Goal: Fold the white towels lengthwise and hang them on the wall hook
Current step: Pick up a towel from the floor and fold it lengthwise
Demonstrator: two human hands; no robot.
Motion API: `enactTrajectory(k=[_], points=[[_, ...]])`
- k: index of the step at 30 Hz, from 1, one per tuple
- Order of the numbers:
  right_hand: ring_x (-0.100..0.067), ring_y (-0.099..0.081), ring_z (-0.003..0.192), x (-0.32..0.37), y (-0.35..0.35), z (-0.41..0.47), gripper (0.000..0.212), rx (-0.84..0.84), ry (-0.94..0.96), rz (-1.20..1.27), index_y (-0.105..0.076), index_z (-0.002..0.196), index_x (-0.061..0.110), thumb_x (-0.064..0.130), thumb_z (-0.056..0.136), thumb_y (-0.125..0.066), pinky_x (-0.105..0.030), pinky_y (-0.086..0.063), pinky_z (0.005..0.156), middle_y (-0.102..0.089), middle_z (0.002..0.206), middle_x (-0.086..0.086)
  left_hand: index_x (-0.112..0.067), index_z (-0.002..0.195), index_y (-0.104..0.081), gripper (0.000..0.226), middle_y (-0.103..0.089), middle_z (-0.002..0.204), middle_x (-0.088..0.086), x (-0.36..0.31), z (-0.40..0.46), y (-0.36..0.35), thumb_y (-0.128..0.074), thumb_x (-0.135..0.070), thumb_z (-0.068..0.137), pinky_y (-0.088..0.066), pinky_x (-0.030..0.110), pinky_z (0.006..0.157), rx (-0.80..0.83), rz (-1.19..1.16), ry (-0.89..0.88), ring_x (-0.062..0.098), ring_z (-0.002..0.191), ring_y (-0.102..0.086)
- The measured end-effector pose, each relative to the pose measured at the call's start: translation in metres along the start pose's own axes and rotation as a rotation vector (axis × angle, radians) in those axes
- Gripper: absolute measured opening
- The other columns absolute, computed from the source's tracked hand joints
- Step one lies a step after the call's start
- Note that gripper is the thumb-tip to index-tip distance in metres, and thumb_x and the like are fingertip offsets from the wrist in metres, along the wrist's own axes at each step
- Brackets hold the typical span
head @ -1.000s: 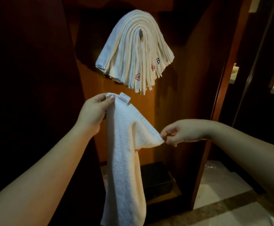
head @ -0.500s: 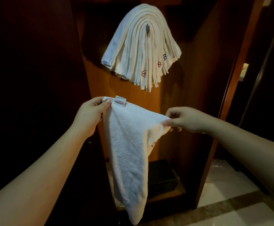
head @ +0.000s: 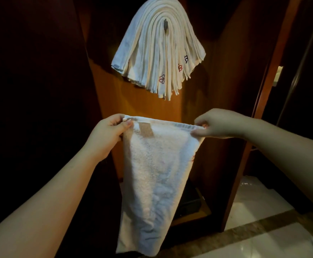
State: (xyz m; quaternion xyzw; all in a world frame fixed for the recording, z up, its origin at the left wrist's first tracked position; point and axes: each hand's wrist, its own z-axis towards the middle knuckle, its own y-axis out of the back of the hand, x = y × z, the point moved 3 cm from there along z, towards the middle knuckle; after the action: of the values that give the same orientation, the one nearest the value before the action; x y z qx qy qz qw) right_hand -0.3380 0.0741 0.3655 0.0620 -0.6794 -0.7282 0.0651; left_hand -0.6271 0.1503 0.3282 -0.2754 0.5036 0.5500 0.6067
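- The white towel [head: 152, 179] hangs dead centre, spread flat by its top edge, in front of the wooden panel [head: 139, 105].
- Your left hand [head: 107, 135] pinches its 10 o'clock corner, and your right hand [head: 219, 124] pinches the 2 o'clock corner.
- Up at 12 o'clock, the folded towels [head: 157, 53] drape over the wall hook [head: 165, 25].

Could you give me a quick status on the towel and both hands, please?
Left hand and right hand pinch the towel's top corners. Towel spread, hanging below the hook. Hook already loaded with hung towels.
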Motion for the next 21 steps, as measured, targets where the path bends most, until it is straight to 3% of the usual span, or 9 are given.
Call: enactTrajectory(k=[3,6,10,13,16,21], points=[[-0.013,-0.054,0.069,-0.010,-0.005,-0.004,0.018,-0.222,-0.070,0.349,-0.058,0.083,0.022,0.035,0.095,-0.064,-0.024,-0.039,0.056,-0.059,0.080,0.003,-0.028,0.093,-0.075,0.018,-0.076,0.089,-0.008,0.007,-0.004,-0.005,-0.060,-0.022,0.099,-0.053,0.016,0.060,-0.043,-0.032,0.012,0.006,0.079,-0.072],[-0.018,-0.059,0.076,-0.017,-0.025,-0.007,0.014,-0.358,-0.146,0.490,-0.053,0.090,0.026,0.019,0.094,-0.064,-0.023,-0.042,0.058,-0.062,0.091,0.000,-0.027,0.091,-0.074,0.018,-0.076,0.087,-0.008,0.013,-0.009,-0.016,-0.060,-0.019,0.099,-0.054,0.017,0.063,-0.056,-0.090,0.013,0.007,0.080,-0.072],[-0.006,-0.064,0.089,-0.022,-0.053,-0.012,0.033,-0.618,-0.269,0.865,-0.053,0.128,0.031,0.018,0.098,-0.056,-0.018,-0.044,0.069,-0.066,0.103,0.013,-0.025,0.092,-0.075,0.016,-0.076,0.089,-0.003,0.021,-0.016,-0.032,-0.062,-0.020,0.098,-0.054,0.019,0.064,-0.104,-0.207,-0.017,0.011,0.080,-0.071],[0.001,-0.062,0.084,-0.015,-0.080,-0.014,0.022,-0.795,-0.382,1.076,-0.062,0.099,0.043,0.026,0.098,-0.047,-0.023,-0.044,0.068,-0.066,0.094,0.018,-0.024,0.093,-0.075,0.016,-0.076,0.092,-0.001,0.030,-0.023,-0.047,-0.060,-0.021,0.098,-0.056,0.022,0.068,-0.144,-0.273,-0.009,0.012,0.083,-0.071],[0.008,-0.055,0.077,-0.008,-0.095,-0.019,0.022,-0.880,-0.401,1.103,-0.055,0.093,0.044,0.028,0.096,-0.039,-0.015,-0.041,0.064,-0.059,0.087,0.029,-0.027,0.093,-0.076,0.014,-0.076,0.094,0.001,0.039,-0.031,-0.063,-0.062,-0.028,0.095,-0.057,0.027,0.072,-0.168,-0.344,0.023,0.015,0.085,-0.071],[0.008,-0.055,0.076,-0.004,-0.101,-0.036,0.020,-1.003,-0.253,0.871,-0.044,0.105,0.045,0.029,0.097,-0.035,-0.008,-0.040,0.061,-0.053,0.094,0.040,-0.024,0.094,-0.076,0.016,-0.076,0.091,0.002,0.036,-0.041,-0.070,-0.060,-0.029,0.094,-0.055,0.026,0.065,-0.256,-0.380,0.009,0.016,0.081,-0.070]])
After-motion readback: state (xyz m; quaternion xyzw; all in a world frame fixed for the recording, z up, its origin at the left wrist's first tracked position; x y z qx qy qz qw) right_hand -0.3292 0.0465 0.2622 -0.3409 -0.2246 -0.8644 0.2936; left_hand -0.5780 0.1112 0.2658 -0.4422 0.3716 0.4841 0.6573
